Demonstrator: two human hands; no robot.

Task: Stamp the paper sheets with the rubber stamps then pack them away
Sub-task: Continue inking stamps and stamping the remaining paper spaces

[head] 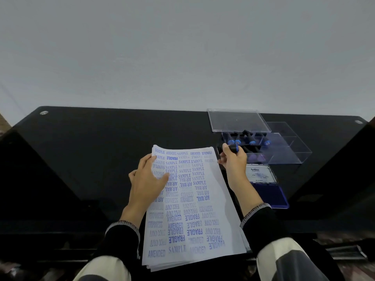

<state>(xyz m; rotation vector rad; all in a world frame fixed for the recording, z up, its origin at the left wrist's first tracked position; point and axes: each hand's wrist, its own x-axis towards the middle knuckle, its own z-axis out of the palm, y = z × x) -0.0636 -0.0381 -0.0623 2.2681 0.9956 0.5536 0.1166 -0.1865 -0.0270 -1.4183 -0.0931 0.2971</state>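
Sheets [194, 209]: stamped stack on the black table [85, 151], near edge overhanging.
Left hand [147, 180]: flat on the stack, fingers straight.
Right hand [233, 159]: grips a stamp [233, 148] beside the tray [284, 149].
Ink pad [271, 191]: open, right of sheets.

Light: I saw soft, even, cool light, no hard shadows | Glare: dull sheen on the black desk [101, 159], faint reflections by its far corners | Distortion: wide-angle bowing bent the desk's far edge | Focus: stamped sheets [190, 209] readable mid-frame, I found bottom corners smeared and soft
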